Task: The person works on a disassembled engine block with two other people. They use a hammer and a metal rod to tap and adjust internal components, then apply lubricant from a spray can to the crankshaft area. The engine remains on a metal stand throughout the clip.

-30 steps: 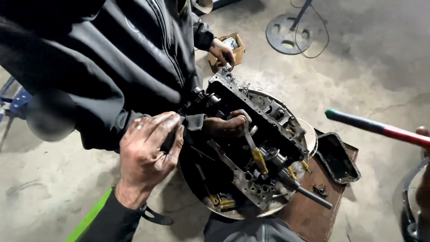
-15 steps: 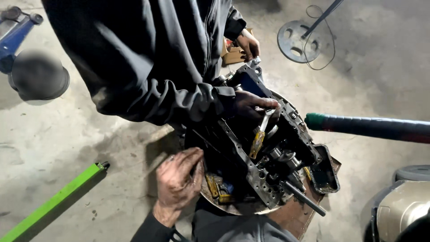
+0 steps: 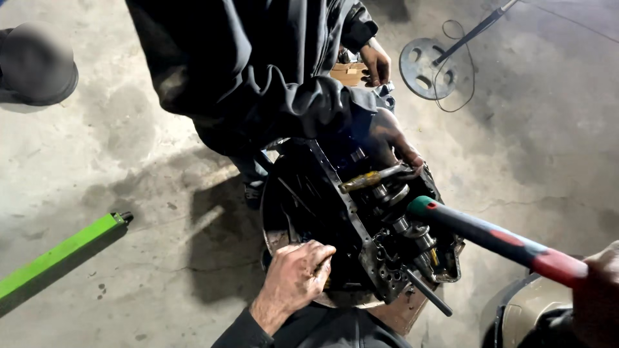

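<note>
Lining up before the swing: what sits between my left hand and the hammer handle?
In the head view, the greasy gear housing lies between left hand and hammer handle.

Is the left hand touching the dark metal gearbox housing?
Touching. The head view shows the left hand pressed on the lower edge of the gearbox housing, its fingers curled onto the metal with no gap visible.

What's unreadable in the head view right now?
- Right hand: cut off by the frame's right edge; its hold on the hammer handle barely shows.
- Hammer head: hidden among the gearbox parts.
- Left hand fingertips: curled over the housing rim.
- Co-worker's hand: partly in shadow.
</note>
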